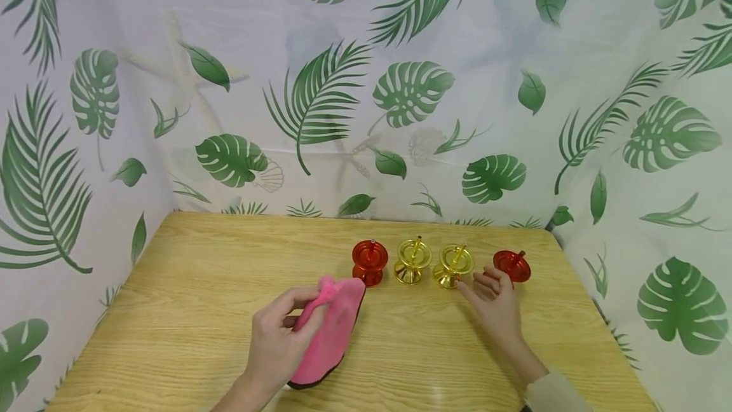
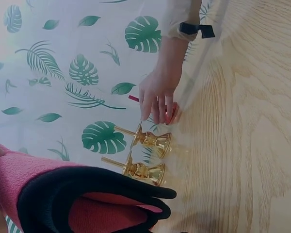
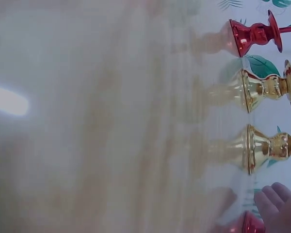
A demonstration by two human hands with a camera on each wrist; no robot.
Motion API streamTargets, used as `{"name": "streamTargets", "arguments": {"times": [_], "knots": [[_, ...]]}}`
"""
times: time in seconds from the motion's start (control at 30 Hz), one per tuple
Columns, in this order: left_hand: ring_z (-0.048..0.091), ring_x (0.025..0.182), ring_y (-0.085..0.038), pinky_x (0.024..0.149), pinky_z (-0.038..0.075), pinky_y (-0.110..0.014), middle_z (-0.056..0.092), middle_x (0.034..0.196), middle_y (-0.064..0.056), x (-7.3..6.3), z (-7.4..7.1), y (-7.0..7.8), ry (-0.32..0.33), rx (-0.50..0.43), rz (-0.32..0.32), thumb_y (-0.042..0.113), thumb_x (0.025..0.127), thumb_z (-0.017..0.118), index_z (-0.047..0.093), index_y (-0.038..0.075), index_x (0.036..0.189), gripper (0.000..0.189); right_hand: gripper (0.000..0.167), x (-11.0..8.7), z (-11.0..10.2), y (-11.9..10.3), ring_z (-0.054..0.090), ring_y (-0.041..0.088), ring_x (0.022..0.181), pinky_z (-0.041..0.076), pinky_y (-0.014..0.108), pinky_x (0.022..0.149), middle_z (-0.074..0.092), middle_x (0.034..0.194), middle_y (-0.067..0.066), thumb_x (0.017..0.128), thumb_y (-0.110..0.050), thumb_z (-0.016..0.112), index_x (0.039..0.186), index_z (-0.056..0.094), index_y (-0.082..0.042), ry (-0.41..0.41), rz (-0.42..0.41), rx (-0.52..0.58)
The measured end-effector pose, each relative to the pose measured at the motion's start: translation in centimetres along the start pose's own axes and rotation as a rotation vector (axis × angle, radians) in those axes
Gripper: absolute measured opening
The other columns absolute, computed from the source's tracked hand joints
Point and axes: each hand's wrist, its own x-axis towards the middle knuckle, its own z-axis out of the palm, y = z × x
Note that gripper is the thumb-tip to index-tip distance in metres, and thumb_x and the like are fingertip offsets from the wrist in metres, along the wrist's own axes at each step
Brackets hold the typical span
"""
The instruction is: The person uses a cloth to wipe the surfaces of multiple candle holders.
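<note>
My left hand (image 1: 280, 336) grips the top of a soft pink fabric piece (image 1: 328, 348) with a black edge, thumb and fingers pinching it. In the left wrist view the folds of this pink fabric (image 2: 43, 174) open toward the table. My right hand (image 1: 497, 304) reaches to the rightmost red candle holder (image 1: 511, 266), fingers loosely bent beside it. That hand partly hides the holder's base, and no firm grip shows. Left of it stand two gold candle holders (image 1: 455, 266) and another red candle holder (image 1: 370, 262), each with an upright spike.
The wooden table (image 1: 229, 259) has a light grain. A leaf-printed white cloth (image 1: 343, 81) hangs behind and along both sides. The candle holders form a row toward the back right, close together.
</note>
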Motion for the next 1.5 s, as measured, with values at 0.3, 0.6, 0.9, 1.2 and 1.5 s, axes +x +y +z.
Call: {"name": "streamTargets", "arguments": {"times": [0.3, 0.6, 0.9, 1.2, 1.5], "knots": [[0.076, 0.083, -0.005, 0.063, 0.061, -0.014, 0.081, 0.090, -0.008, -0.2, -0.3, -0.2, 0.000, 0.014, -0.004, -0.013, 0.080, 0.082, 0.077, 0.008, 0.101, 0.031, 0.064, -1.9, -3.5, 1.0, 0.064, -0.016, 0.092, 0.054, 0.004, 0.083, 0.070, 0.108, -0.019, 0.095, -0.026, 0.081, 0.143, 0.047, -0.001, 0.093, -0.010, -0.019], [0.075, 0.083, 0.000, 0.061, 0.060, -0.013, 0.081, 0.091, -0.008, -0.5, -0.4, -0.6, 0.005, 0.005, -0.014, -0.012, 0.080, 0.083, 0.077, 0.009, 0.102, 0.032, 0.081, 0.2, -6.3, 1.8, 0.054, -0.017, 0.095, 0.046, -0.003, 0.078, 0.059, 0.146, 0.019, 0.095, -0.039, 0.079, 0.156, 0.037, -0.004, 0.212, 0.088, -0.085], [0.075, 0.086, -0.001, 0.063, 0.061, -0.014, 0.081, 0.092, -0.010, -0.6, -0.4, -0.7, -0.002, -0.014, -0.017, -0.013, 0.081, 0.082, 0.076, 0.008, 0.103, 0.031, 0.083, 3.5, -6.0, 2.7, 0.054, -0.013, 0.102, 0.047, -0.003, 0.085, 0.055, 0.141, 0.010, 0.095, -0.026, 0.080, 0.160, 0.032, -0.007, 0.185, 0.044, 0.008], [0.076, 0.085, -0.003, 0.064, 0.062, -0.014, 0.081, 0.092, -0.009, -0.4, -0.4, -0.7, 0.002, -0.008, -0.012, -0.013, 0.081, 0.082, 0.076, 0.008, 0.102, 0.031, 0.091, 4.7, -4.8, 2.8, 0.050, -0.010, 0.104, 0.042, -0.004, 0.082, 0.053, 0.147, 0.020, 0.091, -0.033, 0.084, 0.161, 0.030, -0.009, 0.207, 0.040, -0.058], [0.076, 0.085, -0.003, 0.064, 0.062, -0.015, 0.081, 0.092, -0.008, -0.7, -0.3, -0.8, -0.024, -0.013, -0.026, -0.012, 0.082, 0.081, 0.076, 0.009, 0.102, 0.029, 0.094, 4.8, -5.3, 3.5, 0.053, 0.015, 0.125, 0.039, -0.002, 0.082, 0.052, 0.157, 0.023, 0.092, -0.038, 0.082, 0.163, 0.030, -0.008, 0.173, 0.062, -0.090]]}}
